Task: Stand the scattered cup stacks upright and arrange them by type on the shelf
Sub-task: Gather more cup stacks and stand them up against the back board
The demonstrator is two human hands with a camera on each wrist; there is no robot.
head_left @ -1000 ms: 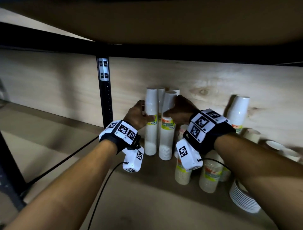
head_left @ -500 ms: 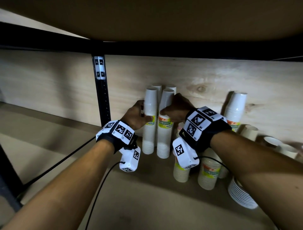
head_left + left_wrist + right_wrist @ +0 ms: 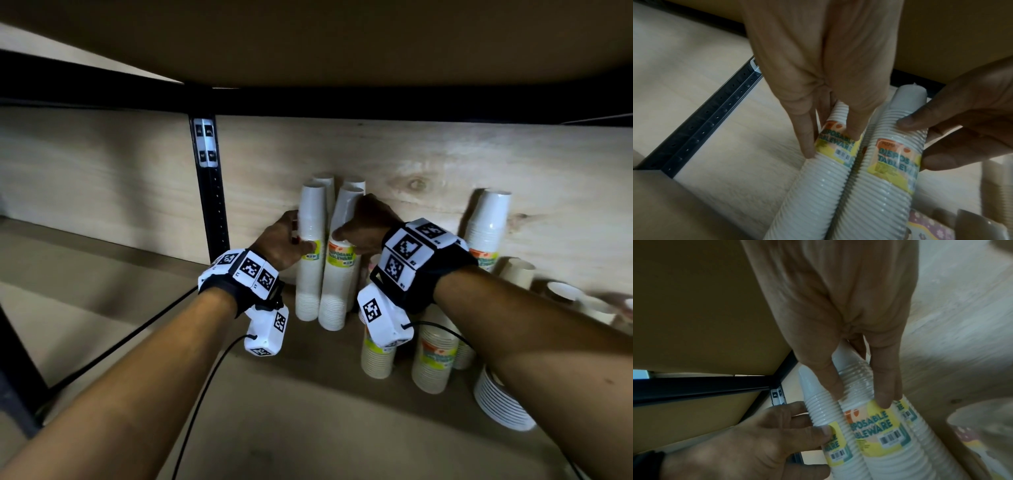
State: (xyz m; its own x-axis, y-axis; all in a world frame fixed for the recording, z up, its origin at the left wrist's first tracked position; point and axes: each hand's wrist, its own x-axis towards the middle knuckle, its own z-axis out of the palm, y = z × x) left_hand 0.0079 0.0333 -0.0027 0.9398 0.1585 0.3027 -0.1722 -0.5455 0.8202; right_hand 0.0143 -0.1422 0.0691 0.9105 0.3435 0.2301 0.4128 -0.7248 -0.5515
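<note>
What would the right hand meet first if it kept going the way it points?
The right hand already grips a white cup stack; straight on, probably the stacks behind, then the plywood back wall. Depth is unclear.

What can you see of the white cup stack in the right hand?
The stack in the right hand is a tall column of nested white ribbed cups, plastic by the look, mouths down, tilted slightly left. A yellow label reading DISPOSABLE TABLEWARE with a barcode wraps its middle. Its base sits on the shelf board. Fingers curl round it above the label, and it touches the left-hand stack beside it.
</note>
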